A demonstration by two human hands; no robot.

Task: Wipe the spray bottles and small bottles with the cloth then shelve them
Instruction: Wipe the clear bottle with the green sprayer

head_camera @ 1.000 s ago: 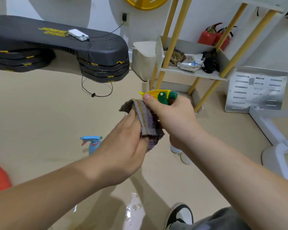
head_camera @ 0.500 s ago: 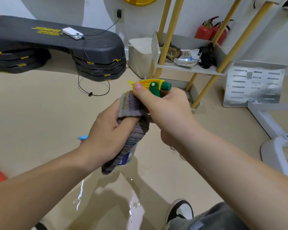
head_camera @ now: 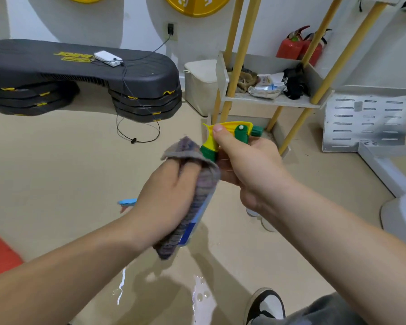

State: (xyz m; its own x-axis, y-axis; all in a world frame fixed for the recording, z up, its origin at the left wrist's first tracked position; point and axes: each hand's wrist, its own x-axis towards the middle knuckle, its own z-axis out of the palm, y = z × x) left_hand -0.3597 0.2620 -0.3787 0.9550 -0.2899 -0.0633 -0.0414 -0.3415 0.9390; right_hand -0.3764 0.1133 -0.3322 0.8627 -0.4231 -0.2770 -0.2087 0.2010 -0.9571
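1. 2 hands are being held close together above the beige floor, in front of the shelf rack at the floor's far edge.
2. The spray bottle, tilted, with a yellow and green trigger head, is being gripped at its neck by the right hand; the fingers are being curled round it and the thumb is being laid on the head's top.
3. The striped grey cloth is being wrapped round the bottle's body by the left hand, whose fingertips are being covered by its upper fold.
4. A blue spray head on the floor is being partly hidden by the left hand.
5. White small bottles on the floor are being partly hidden by the right wrist.
6. Rags and packets are being carried by the rack's lower board.
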